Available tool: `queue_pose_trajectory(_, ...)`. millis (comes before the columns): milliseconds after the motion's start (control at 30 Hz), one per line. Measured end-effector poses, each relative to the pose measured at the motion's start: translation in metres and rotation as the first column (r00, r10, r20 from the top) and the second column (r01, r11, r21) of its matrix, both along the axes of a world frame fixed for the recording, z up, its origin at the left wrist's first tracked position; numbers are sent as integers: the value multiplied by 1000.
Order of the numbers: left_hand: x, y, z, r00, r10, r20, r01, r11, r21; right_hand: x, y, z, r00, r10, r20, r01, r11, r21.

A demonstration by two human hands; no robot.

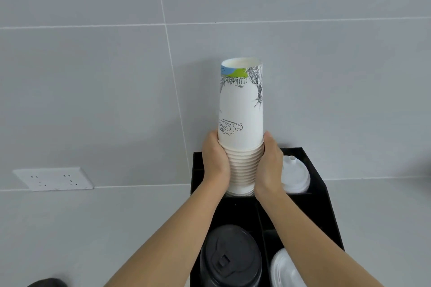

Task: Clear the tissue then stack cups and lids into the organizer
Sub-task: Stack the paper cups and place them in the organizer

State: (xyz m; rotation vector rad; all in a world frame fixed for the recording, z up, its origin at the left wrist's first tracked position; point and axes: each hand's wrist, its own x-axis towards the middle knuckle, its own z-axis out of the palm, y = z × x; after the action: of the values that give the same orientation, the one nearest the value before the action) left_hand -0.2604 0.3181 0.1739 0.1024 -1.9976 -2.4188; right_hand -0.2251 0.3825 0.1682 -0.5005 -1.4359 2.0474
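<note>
A tall stack of upside-down white paper cups [241,109] with black sketch print and a blue-green band stands over the back left compartment of the black organizer [326,202]. My left hand [214,161] grips the stack's ribbed lower rims from the left, and my right hand [270,165] grips them from the right. White lids [295,176] sit in the back right compartment. Black lids [231,256] fill the front left compartment and more white lids [285,268] lie in the front right one. No tissue is in view.
The organizer stands against a grey tiled wall [116,77]. A white double wall socket [54,178] sits low on the wall to the left. A dark object [47,282] shows at the bottom left edge.
</note>
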Motion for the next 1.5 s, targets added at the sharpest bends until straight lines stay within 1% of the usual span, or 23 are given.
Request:
queue_pose_trajectory(100,2,-1,-9,995,2,-99,-14,992,-127,1,3,-13,999,-34,-18,36,995,95)
queue_pose_trajectory(167,3,-1,-11,993,9,-121,-28,987,-160,-2,5,-16,999,-30,-17,32,990,136)
queue_pose_trajectory(300,7,-2,-11,995,23,-92,-37,988,-150,0,5,-16,1000,-1,24,-2,992,123)
queue_pose_trajectory(400,4,-2,-11,998,23,-65,-32,988,-151,0,3,-17,999,-5,35,-1,989,146)
queue_pose_trajectory(467,4,-3,-12,997,17,-71,-28,987,-155,1,2,-17,999,-21,46,13,985,174)
queue_pose_trajectory(533,5,-3,-11,998,10,-67,-20,988,-155,4,2,-16,998,-34,52,21,973,228)
queue_pose_trajectory(633,3,-5,-8,1000,10,16,-8,992,-129,8,4,-12,994,-35,107,-1,948,319)
queue_pose_trajectory(700,1,-10,-5,999,-27,42,31,994,-106,12,8,-8,988,-20,150,-41,919,391)
queue_pose_trajectory(767,0,-17,0,998,-62,30,64,996,-62,17,13,-1,982,-30,187,-67,868,493)
queue_pose_trajectory(833,1,-27,9,998,-61,18,62,995,-84,23,18,12,976,-78,203,-57,811,582)
queue_pose_trajectory(867,3,-32,16,999,-48,-5,47,991,-125,27,19,20,975,-98,198,-45,790,612)
queue_pose_trajectory(933,9,-47,30,993,-44,-107,18,973,-229,35,18,37,980,-118,162,-21,744,668)
queue_pose_trajectory(1000,18,-66,45,969,-67,-238,-20,938,-347,43,11,53,984,-150,99,24,653,757)
queue_pose_trajectory(1067,30,-87,58,921,-79,-381,-115,881,-458,53,0,69,982,-189,12,93,538,838)
queue_pose_trajectory(1133,45,-111,70,836,-87,-541,-284,776,-563,63,-15,81,974,-207,-88,170,424,890)
queue_pose_trajectory(1200,59,-133,78,730,-127,-672,-442,662,-605,73,-33,89,961,-214,-174,236,310,921)
queue_pose_trajectory(1233,67,-144,80,686,-140,-714,-499,623,-602,77,-43,91,955,-208,-211,262,262,929)
queue_pose_trajectory(1300,78,-166,80,635,-154,-757,-576,559,-596,83,-63,92,945,-187,-269,302,182,936)
queue_pose_trajectory(1367,87,-189,77,610,-165,-775,-626,500,-599,88,-85,90,937,-161,-310,331,120,936)
queue_pose_trajectory(1433,95,-217,71,599,-168,-783,-660,451,-601,93,-112,86,937,-121,-329,340,85,937)
queue_pose_trajectory(1500,103,-240,65,606,-165,-778,-666,428,-610,96,-136,80,943,-77,-324,330,75,941)
